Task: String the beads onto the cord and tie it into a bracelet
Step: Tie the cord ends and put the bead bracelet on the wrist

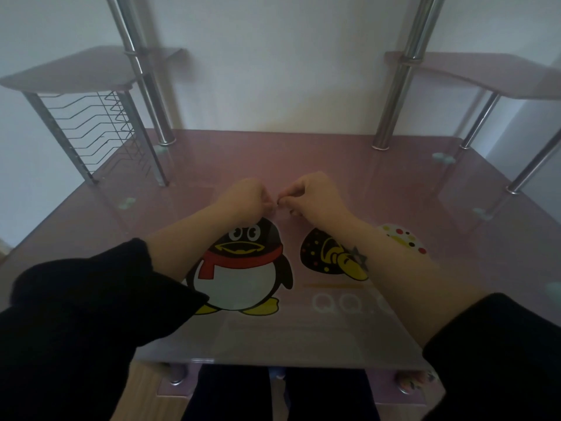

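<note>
Both hands are raised a little above the pink glass desk [379, 189], fingertips nearly meeting at the middle. My left hand [246, 197] is curled, its fingertips pinching something tiny. My right hand [312, 197] faces it with thumb and forefinger pinched together. Between the two sets of fingertips sits a small dark bead [278, 202]. The cord is too thin and blurred to make out. Other dark specks under my right fingers may be beads; I cannot tell.
A penguin picture [243, 268] and other cartoon prints lie under the glass. Chrome posts [151, 95] [394, 95] rise at the back, carrying side shelves. A wire rack [100, 129] stands at the back left. The desk's front edge [273, 361] is near my legs.
</note>
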A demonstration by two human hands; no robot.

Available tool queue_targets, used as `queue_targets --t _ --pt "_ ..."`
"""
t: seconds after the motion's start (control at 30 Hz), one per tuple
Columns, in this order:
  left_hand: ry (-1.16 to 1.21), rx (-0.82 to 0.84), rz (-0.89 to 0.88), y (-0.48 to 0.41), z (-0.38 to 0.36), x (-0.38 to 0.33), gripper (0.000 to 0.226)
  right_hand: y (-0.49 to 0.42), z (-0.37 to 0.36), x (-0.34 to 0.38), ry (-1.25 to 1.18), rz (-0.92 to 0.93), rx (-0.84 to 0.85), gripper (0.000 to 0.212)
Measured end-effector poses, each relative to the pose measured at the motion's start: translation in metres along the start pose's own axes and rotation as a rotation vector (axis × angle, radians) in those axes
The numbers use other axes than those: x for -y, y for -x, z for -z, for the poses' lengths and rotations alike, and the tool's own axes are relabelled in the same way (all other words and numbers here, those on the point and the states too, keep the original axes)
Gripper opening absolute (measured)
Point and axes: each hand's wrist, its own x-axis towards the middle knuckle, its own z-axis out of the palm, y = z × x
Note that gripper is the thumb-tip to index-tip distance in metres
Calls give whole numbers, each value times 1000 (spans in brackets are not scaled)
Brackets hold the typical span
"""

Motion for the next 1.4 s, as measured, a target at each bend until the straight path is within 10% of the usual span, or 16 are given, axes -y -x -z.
queue_targets --t 0.53,1.4 --pt "115 -114 -192 6 45 -30 25 -8 34 14 -221 -56 -200 13" --pt "158 -209 -263 6 58 -26 14 -6 29 16 -461 -176 -9 5"
